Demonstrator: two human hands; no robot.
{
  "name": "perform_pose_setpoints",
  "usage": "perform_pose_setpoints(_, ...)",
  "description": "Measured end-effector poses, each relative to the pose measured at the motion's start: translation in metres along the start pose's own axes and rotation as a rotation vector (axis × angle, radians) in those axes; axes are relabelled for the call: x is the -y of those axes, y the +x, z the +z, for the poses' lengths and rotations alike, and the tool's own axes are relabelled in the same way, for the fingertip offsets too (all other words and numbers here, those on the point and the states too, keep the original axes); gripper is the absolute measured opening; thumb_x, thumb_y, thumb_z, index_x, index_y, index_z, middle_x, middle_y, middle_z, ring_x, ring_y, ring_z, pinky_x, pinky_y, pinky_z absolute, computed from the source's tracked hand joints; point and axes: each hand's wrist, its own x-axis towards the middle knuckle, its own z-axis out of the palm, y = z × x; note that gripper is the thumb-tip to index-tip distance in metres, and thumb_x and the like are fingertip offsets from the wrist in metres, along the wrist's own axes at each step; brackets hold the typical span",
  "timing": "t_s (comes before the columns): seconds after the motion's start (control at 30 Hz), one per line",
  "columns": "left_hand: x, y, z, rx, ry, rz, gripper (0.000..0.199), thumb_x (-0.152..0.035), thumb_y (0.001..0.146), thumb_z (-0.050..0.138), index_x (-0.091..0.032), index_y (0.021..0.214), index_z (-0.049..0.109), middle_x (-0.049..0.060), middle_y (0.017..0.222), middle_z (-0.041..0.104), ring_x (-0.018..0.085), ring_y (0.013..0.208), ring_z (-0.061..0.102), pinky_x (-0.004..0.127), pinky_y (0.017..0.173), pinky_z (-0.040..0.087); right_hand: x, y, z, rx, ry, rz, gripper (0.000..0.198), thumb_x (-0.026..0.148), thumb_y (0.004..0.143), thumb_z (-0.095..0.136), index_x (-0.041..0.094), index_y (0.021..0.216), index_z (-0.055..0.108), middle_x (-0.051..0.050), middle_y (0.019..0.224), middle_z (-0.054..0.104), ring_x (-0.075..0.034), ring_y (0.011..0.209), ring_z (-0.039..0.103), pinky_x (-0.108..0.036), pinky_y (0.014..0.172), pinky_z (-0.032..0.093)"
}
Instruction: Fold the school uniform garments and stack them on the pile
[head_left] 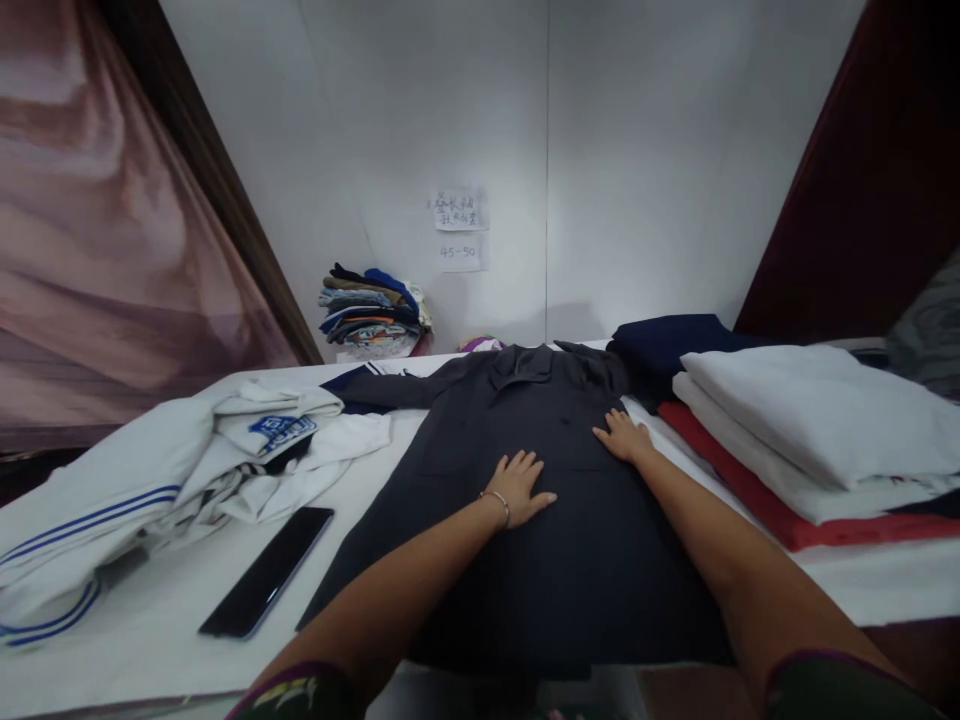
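A dark grey coat [540,560] lies spread on the white table, its collar [521,365] toward the wall and its hem at the near edge. One sleeve [397,388] stretches out to the left. My left hand [520,488], with a thin bracelet at the wrist, rests flat on the coat's front, fingers spread. Near the coat's right side my right hand [622,436] also presses on the cloth with its fingers apart. Neither hand grips anything. The coat's other sleeve, at the far right, is bunched and partly hard to make out.
On the left are a crumpled white garment [157,465] with blue stripes and a black phone [268,572]. Folded white [817,410], red [795,525] and navy [667,338] cloths are stacked at right. A clothes pile [373,312] and paper notes [460,210] are at the back.
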Motion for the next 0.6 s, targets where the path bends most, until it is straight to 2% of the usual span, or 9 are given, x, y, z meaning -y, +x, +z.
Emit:
perform_pose_setpoints(0.1,-0.013,-0.005,0.008,0.018,-0.024,0.078,0.075,-0.065,0.085,0.035,-0.018,0.144,0.032,0.012,0.154,0.024,0.028,0.142,0.015,0.051,0.114,0.012,-0.022,-0.004,0.003,-0.021,-0.008,0.073,0.069,0.055,0.092,0.022,0.011,0.146,0.027,-0.014,0.154,0.019,-0.028,0.142,0.017,-0.054,0.109,0.019)
perform_pose_setpoints(0.2,-0.006,-0.007,0.003,-0.002,-0.021,0.078,0.069,-0.062,0.087,0.034,-0.020,0.142,0.036,0.010,0.152,0.029,0.026,0.142,0.018,0.049,0.114,0.014,-0.027,-0.007,0.002,-0.031,-0.016,0.074,0.067,0.054,0.092,0.023,0.013,0.143,0.033,-0.015,0.152,0.025,-0.029,0.140,0.020,-0.054,0.109,0.019)
perform_pose_setpoints(0.27,0.006,-0.006,-0.004,-0.060,0.015,0.002,0.065,-0.060,0.089,0.032,-0.021,0.141,0.040,0.009,0.151,0.033,0.025,0.141,0.020,0.048,0.114,0.015,-0.019,-0.005,-0.001,-0.071,-0.023,0.044,0.067,0.055,0.091,0.026,0.012,0.142,0.034,-0.016,0.152,0.025,-0.030,0.141,0.017,-0.054,0.110,0.017)
perform_pose_setpoints(0.33,0.020,-0.004,-0.009,-0.131,0.075,-0.121,0.067,-0.061,0.089,0.031,-0.018,0.140,0.041,0.010,0.151,0.032,0.027,0.142,0.018,0.049,0.114,0.014,-0.001,0.003,-0.005,-0.123,-0.012,-0.068,0.068,0.055,0.091,0.028,0.012,0.143,0.033,-0.015,0.153,0.023,-0.029,0.142,0.012,-0.051,0.111,0.014)
perform_pose_setpoints(0.43,0.036,0.000,-0.008,-0.124,0.120,-0.263,0.072,-0.064,0.087,0.030,-0.016,0.141,0.040,0.013,0.152,0.028,0.029,0.142,0.017,0.050,0.113,0.014,0.033,0.026,-0.008,-0.089,0.069,-0.243,0.070,0.057,0.091,0.027,0.015,0.146,0.027,-0.012,0.154,0.021,-0.026,0.143,0.013,-0.044,0.111,0.018)
perform_pose_setpoints(0.53,0.041,0.003,-0.004,-0.080,0.125,-0.298,0.075,-0.066,0.087,0.026,-0.017,0.142,0.038,0.012,0.152,0.027,0.029,0.142,0.017,0.052,0.113,0.013,0.053,0.060,-0.009,-0.012,0.116,-0.260,0.071,0.060,0.090,0.028,0.019,0.148,0.024,-0.009,0.154,0.022,-0.024,0.142,0.017,-0.039,0.110,0.022)
perform_pose_setpoints(0.6,0.040,0.006,-0.004,-0.072,0.125,-0.290,0.075,-0.067,0.087,0.024,-0.018,0.142,0.038,0.011,0.152,0.028,0.029,0.142,0.017,0.053,0.113,0.011,0.050,0.083,-0.010,-0.004,0.109,-0.222,0.069,0.058,0.091,0.030,0.017,0.147,0.028,-0.011,0.152,0.028,-0.023,0.140,0.023,-0.036,0.109,0.025)
